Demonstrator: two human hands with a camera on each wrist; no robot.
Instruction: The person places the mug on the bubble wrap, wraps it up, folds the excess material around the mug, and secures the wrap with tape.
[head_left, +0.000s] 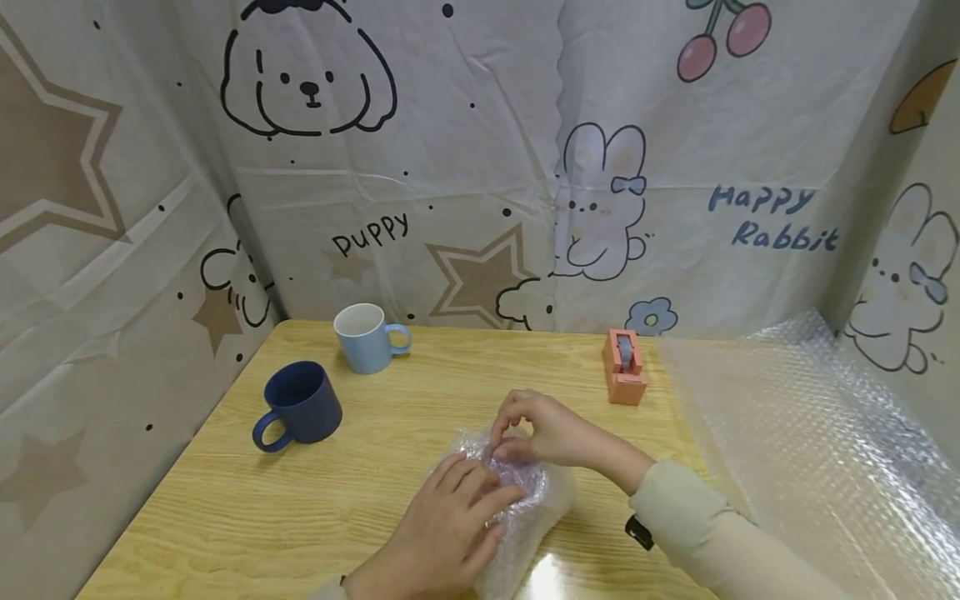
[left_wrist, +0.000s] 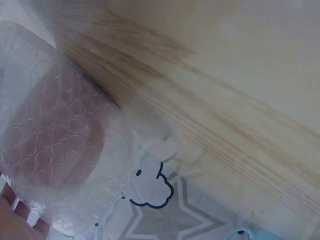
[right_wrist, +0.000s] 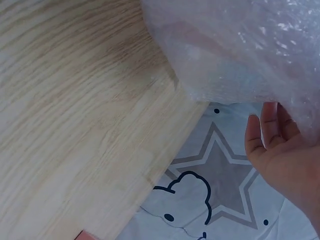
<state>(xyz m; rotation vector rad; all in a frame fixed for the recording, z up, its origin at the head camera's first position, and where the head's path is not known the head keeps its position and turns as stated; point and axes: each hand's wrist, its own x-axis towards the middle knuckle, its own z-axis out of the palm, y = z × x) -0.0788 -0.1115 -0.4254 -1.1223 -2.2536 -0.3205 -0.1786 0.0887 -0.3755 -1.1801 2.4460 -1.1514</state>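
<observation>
Bubble-wrap bundle (head_left: 531, 518) is lying on the wooden table (head_left: 352, 492), well in front of the back edge, and both hands are touching it. From far away, I am seeing the left hand (head_left: 450, 521) resting on the bundle with its fingers spread and a little bent. The right hand (head_left: 546, 429) is pinching the wrap at the top between its thumb and fingers. Through the left wrist camera, I am spotting a pinkish thing (left_wrist: 55, 130) inside, but the bubbles are making it too blurry for me to name. Near the table's left edge, a dark blue mug (head_left: 318, 408) is standing upright, its handle pointing toward that edge. A light blue mug (head_left: 366, 343) is standing upright behind it, near the back left corner, its handle pointing right. An orange-pink tape holder (head_left: 626, 392) is sitting by the back edge, over to the right. Next to it, a big sheet of bubble wrap (head_left: 810, 450) is covering the table's right side. Behind the back edge, a cloth (head_left: 480, 150) with puppies, bunnies and stars is hanging.
</observation>
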